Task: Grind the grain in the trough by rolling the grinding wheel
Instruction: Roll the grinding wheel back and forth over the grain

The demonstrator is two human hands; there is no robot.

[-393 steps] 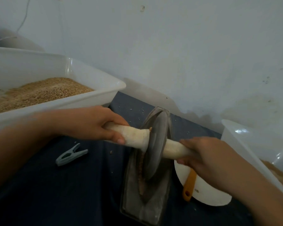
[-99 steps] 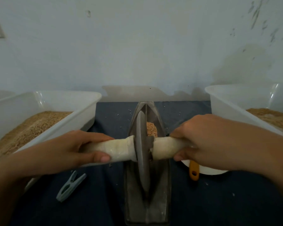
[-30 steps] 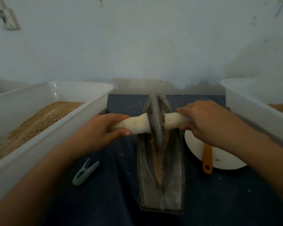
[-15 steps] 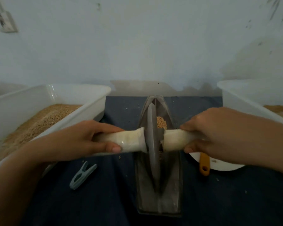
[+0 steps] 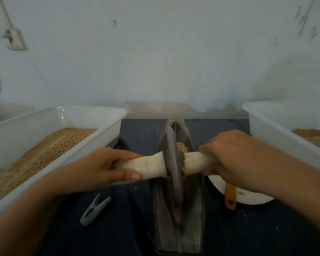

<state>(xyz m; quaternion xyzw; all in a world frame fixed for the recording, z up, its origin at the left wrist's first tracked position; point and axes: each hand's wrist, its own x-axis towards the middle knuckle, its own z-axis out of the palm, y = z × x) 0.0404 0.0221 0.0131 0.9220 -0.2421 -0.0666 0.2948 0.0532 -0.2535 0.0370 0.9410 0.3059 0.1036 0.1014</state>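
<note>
A grey metal grinding wheel (image 5: 173, 163) stands on edge in the long boat-shaped trough (image 5: 194, 215) on the dark cloth. A pale wrapped axle handle (image 5: 150, 166) runs through the wheel. My left hand (image 5: 100, 166) grips the left end of the handle. My right hand (image 5: 229, 159) grips the right end. Brown grain (image 5: 181, 145) is heaped in the far part of the trough behind the wheel, and crushed grain (image 5: 171, 189) lies along the groove beside the wheel.
A white tub of grain (image 5: 92, 139) stands at the left, another white tub (image 5: 266, 130) at the right. A white plate (image 5: 248, 197) with an orange-handled tool (image 5: 230, 197) lies right of the trough. A green clothes peg (image 5: 95, 209) lies at the left front.
The wheel has rolled back and forth along the trough: far a second ago, nearer half a second ago, now around the middle. Both hands keep their grip on the handle.
</note>
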